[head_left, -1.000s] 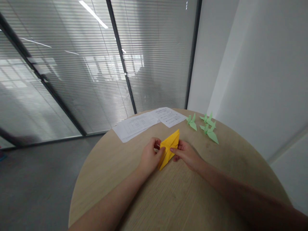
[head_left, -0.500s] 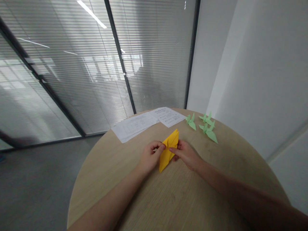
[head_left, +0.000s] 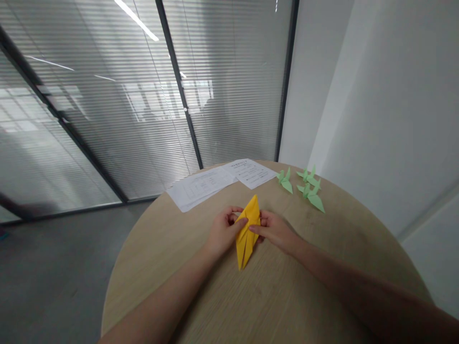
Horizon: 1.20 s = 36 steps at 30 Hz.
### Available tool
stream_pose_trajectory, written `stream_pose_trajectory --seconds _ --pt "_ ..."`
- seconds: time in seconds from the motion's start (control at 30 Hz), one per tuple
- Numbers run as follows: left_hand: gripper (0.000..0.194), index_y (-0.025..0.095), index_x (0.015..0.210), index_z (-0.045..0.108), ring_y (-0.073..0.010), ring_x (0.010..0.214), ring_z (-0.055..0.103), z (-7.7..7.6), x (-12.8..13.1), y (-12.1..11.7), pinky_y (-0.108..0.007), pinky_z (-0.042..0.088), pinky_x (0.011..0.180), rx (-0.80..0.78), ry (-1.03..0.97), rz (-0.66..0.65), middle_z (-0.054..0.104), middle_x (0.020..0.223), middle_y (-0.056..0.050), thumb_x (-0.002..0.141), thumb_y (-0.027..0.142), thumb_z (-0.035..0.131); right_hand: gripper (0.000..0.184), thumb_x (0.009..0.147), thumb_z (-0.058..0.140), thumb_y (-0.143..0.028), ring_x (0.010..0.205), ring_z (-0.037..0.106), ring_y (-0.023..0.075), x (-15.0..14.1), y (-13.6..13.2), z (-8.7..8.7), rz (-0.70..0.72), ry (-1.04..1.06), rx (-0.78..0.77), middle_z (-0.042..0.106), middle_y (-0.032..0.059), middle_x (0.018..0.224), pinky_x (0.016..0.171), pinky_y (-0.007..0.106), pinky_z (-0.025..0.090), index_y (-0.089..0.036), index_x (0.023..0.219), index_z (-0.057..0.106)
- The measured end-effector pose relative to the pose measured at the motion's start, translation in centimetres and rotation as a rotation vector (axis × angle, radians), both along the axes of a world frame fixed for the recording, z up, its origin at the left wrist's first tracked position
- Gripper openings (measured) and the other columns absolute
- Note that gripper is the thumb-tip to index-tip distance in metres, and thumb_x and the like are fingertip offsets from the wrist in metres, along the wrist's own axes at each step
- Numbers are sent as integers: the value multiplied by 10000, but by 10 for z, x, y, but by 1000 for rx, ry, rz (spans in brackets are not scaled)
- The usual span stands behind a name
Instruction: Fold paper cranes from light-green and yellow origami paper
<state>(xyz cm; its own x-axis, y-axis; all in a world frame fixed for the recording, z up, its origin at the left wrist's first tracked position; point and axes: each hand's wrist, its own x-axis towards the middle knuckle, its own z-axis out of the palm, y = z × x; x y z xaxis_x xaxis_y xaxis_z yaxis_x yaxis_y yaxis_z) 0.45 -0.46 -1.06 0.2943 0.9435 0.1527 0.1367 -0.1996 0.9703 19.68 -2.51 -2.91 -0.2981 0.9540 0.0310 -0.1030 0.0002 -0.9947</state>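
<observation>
A folded yellow paper (head_left: 248,229), long and pointed at both ends, is held just above the round wooden table (head_left: 279,296). My left hand (head_left: 224,231) pinches its left edge with thumb and fingers closed. My right hand (head_left: 274,230) pinches the right edge the same way. The paper's near tip points toward me and its far tip points away.
Three green folded paper cranes (head_left: 304,187) stand at the table's far right. Two white printed sheets (head_left: 218,184) lie at the far edge. A glass wall with blinds (head_left: 143,95) rises behind the table, and a white wall (head_left: 387,105) stands to the right.
Both hands have turned the yellow paper from a slant toward the right to nearly straight away from me. The hands keep their pinch on its two sides.
</observation>
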Motion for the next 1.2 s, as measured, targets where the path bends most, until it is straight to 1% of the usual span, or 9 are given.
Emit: stream_pose_trajectory --seconds 0.23,0.37,0.47,0.63,0.83,0.97,1.07,1.13,1.2 --pt "358 187 1187 657 -129 586 535 9 2 -8 -235 386 550 131 93 62 578 672 48 871 352 682 436 758 852 -485 759 727 186 0 1 -1 36 -39 -16 788 72 948 584 243 512 -193 1053 717" --pt "379 195 1216 654 -137 599 546 10 2 -10 -244 396 570 175 115 63 573 675 49 871 350 668 428 764 855 -506 778 728 193 0 2 -4 31 -41 -13 788 77 962 592 250 517 -198 1035 731" --pt "376 199 1223 654 -139 611 553 12 2 -12 -249 402 581 200 147 48 578 676 47 877 345 663 401 758 853 -517 743 713 184 0 3 -5 41 -53 -11 782 74 911 584 246 511 -187 960 747" --pt "424 201 1285 612 -163 688 626 13 2 -13 -273 453 629 189 142 -12 664 758 12 890 347 661 355 746 848 -502 688 687 166 1 3 -2 4 -20 -24 766 49 850 554 230 494 -198 895 743" --pt "577 193 1408 553 -148 614 593 9 1 -11 -259 435 585 110 155 -79 617 692 50 862 316 691 347 767 804 -478 649 660 154 3 5 -1 -103 76 -68 772 71 877 534 234 486 -175 926 746" --pt "639 185 1499 484 -143 601 591 13 -1 -14 -250 443 571 122 174 -119 633 687 47 899 312 663 357 749 812 -449 657 650 154 4 5 0 -141 130 -93 763 74 892 525 233 477 -169 958 742" --pt "554 201 1456 548 -174 766 679 19 -3 -16 -267 520 630 241 197 -68 750 932 -53 913 278 630 368 742 818 -433 679 661 164 6 6 1 -155 167 -107 764 88 919 528 235 477 -161 975 733" --pt "386 213 1290 678 -209 954 707 23 -4 -17 -275 559 670 340 215 -27 746 1175 -113 912 260 614 378 752 818 -431 700 674 172 6 6 1 -132 170 -111 770 96 948 538 239 482 -162 1003 733" --pt "258 221 1119 758 -235 1066 702 27 -5 -17 -273 573 673 397 235 -35 718 1283 -123 921 258 597 394 759 821 -444 716 685 178 7 7 1 -97 151 -111 775 99 957 545 241 484 -159 1018 738"
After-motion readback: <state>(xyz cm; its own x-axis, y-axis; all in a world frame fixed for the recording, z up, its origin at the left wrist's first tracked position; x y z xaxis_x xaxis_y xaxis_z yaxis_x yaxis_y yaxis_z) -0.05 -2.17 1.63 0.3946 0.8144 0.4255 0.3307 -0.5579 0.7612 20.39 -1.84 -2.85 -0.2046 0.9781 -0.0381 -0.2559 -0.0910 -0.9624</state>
